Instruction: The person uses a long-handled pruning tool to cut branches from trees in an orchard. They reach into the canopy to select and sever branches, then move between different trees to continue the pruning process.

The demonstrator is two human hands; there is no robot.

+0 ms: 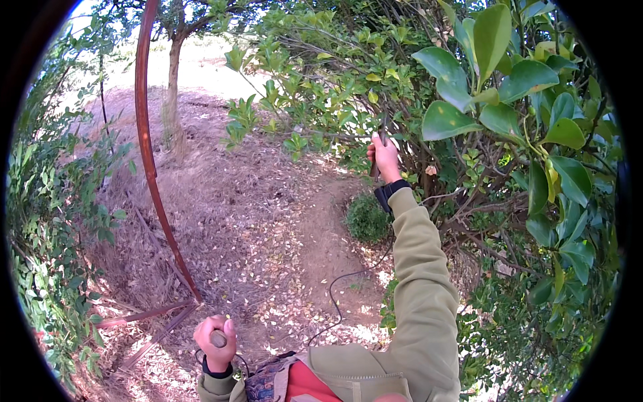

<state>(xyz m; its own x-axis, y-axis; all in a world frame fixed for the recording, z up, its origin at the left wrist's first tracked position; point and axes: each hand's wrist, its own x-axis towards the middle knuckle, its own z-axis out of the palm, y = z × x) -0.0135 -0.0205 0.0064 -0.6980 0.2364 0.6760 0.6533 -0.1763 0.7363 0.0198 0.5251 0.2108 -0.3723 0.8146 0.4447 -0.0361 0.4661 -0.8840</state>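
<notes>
My right hand (386,159) is stretched out at the edge of a leafy bush (402,80), closed round a tool with a brown handle (374,169). A thin dark part (384,124) sticks up above the fist among the twigs; its exact kind I cannot make out. Low in the view, close to my body, my left hand (213,342) grips a wooden handle (218,339). Only the rounded end of that handle faces up, and the rest is hidden below the fist.
A rusty metal bar (149,151) rises at left, meeting other bars (144,315) near the ground. Large glossy leaves (499,87) hang close at upper right. A thin black cable (333,295) runs from my body toward my right arm. Dry leaves cover the sloping ground (254,248).
</notes>
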